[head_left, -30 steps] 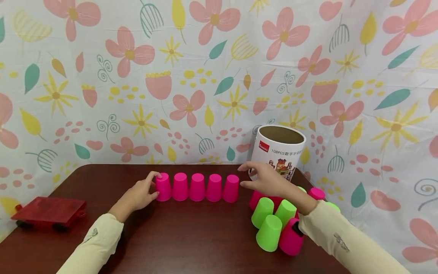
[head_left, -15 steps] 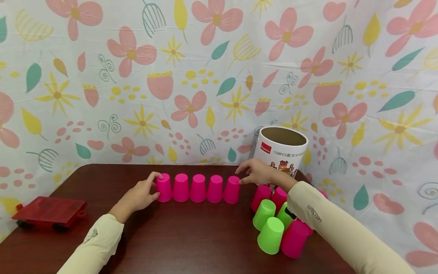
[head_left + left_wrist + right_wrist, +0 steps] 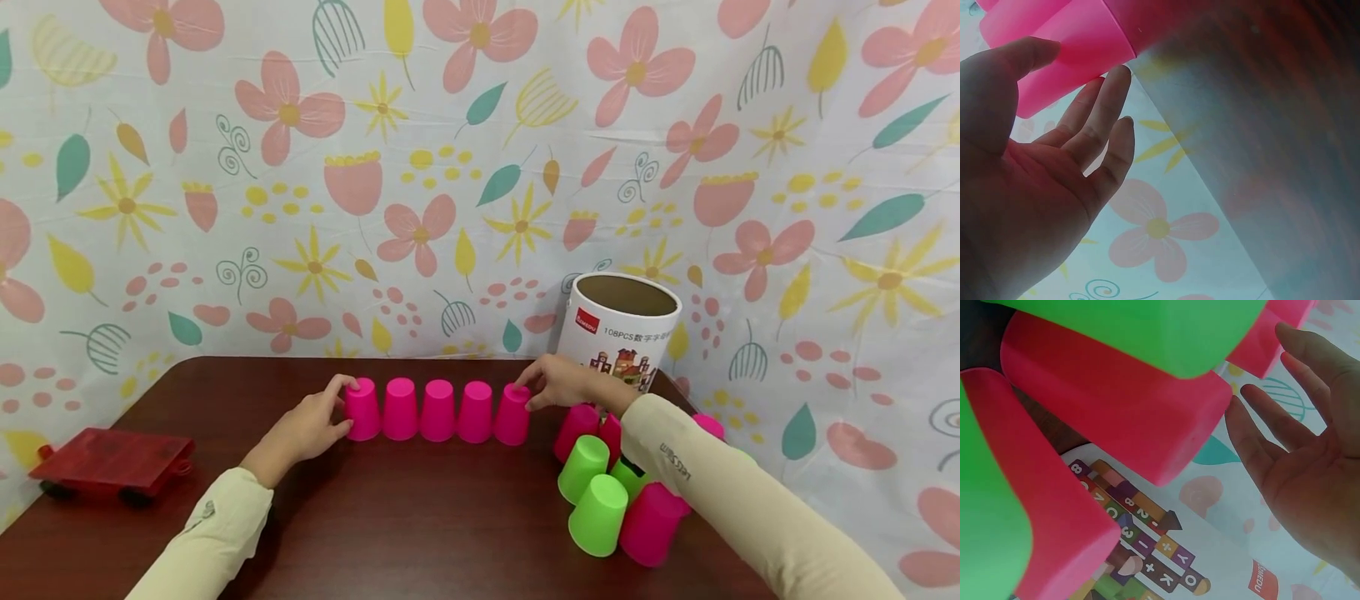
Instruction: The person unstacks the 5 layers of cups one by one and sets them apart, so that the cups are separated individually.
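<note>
Several bright pink cups stand upside down in a row across the table in the head view. My left hand [image 3: 303, 422] is at the leftmost pink cup [image 3: 363, 412], index fingertip on its top and thumb at its near side. In the left wrist view that thumb [image 3: 1038, 53] lies against the pink wall while the other fingers extend past it. At the opposite end, my right hand [image 3: 558, 383] pinches the rightmost pink cup [image 3: 512, 421], index on its top edge and thumb on its right side. Three pink cups, the middle one [image 3: 437, 412] among them, stand between the hands.
Green cups [image 3: 597, 517] and more pink cups [image 3: 654, 525] cluster below the right forearm. A white printed tub [image 3: 611, 342] rises behind them. Far left sits a red wheeled toy cart [image 3: 112, 462] on the dark table [image 3: 390, 525]; a floral cloth [image 3: 420, 167] hangs behind.
My right hand has moved left from beside the tub onto the rightmost pink cup, its index and thumb coming to the cup. The left hand has stayed at its cup.
</note>
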Demonstrator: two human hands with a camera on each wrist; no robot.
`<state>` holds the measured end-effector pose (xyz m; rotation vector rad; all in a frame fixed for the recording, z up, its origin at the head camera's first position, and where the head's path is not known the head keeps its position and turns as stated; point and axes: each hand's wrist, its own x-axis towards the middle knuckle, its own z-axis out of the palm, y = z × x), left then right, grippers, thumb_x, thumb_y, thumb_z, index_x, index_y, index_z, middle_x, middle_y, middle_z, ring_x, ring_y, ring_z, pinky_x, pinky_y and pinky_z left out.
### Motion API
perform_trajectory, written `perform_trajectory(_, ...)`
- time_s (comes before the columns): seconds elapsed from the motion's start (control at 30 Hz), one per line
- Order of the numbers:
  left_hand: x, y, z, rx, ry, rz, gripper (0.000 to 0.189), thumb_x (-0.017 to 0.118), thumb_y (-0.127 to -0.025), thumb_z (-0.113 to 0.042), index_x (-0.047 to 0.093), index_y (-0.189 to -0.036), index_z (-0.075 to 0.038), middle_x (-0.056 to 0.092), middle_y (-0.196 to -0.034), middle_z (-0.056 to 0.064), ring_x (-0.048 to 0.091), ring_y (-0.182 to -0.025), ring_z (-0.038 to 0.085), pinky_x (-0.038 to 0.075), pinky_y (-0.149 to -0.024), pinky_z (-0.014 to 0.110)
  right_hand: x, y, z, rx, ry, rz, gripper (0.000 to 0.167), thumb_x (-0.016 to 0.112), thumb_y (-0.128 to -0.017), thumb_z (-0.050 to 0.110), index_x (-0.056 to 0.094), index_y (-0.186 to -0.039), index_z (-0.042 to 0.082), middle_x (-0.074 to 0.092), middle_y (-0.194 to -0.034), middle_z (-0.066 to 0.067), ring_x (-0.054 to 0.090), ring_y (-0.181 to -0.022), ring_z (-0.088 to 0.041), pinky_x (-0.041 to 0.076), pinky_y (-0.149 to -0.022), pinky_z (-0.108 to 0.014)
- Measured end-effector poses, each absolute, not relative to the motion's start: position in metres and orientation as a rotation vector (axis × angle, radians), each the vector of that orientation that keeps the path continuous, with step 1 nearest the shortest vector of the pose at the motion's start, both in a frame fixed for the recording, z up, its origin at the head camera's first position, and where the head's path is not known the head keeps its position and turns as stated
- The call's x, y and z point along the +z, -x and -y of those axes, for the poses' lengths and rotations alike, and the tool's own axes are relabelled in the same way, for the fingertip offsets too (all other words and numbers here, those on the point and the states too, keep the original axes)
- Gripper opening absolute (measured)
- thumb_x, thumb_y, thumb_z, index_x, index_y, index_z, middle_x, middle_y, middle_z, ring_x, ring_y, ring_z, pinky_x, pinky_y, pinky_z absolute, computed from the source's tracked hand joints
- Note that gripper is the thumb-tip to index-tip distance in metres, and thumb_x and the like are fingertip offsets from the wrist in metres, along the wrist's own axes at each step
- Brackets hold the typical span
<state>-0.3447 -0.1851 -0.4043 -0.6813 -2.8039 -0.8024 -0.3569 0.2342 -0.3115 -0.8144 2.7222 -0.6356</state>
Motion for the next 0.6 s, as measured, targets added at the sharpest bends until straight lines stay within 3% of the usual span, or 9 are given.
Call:
perform_trajectory(0.2,-0.404,0.345,0.185,-0.797,0.674,2.810,0.056,0.073,-0.089,-0.008,0.034,-0.129,-0.015,0.066,-0.109,0.020,0.066,-0.095,0.034,0.052,-0.067,0.044,-0.315,0.358,-0.232,-0.639,0.856,-2.727,0.033,0.078,-0.084,0.009,0.072,-0.116,0.001,0.073,-0.104,-0.010,0.066,-0.088,-0.019,0.054,-0.074,-0.028)
perform_trajectory(0.33,-0.403,0.344,0.186,-0.802,0.662,2.821,0.057,0.072,-0.089,-0.008,0.034,-0.130,-0.016,0.066,-0.111,0.021,0.066,-0.094,0.033,0.052,-0.067,0.043,-0.318,0.361,-0.229,-0.615,0.908,-2.761,0.034,0.080,-0.083,0.012,0.072,-0.115,0.002,0.073,-0.103,-0.007,0.067,-0.091,-0.022,0.054,-0.076,-0.028)
perform_trajectory(0.6,-0.404,0.345,0.186,-0.796,0.660,2.823,0.055,0.071,-0.089,-0.009,0.034,-0.129,-0.016,0.066,-0.111,0.021,0.065,-0.093,0.033,0.050,-0.065,0.041,-0.327,0.364,-0.225,-0.570,0.898,-2.912,0.026,0.082,-0.081,0.017,0.076,-0.105,0.008,0.072,-0.091,0.000,0.061,-0.080,-0.014,0.051,-0.071,-0.029)
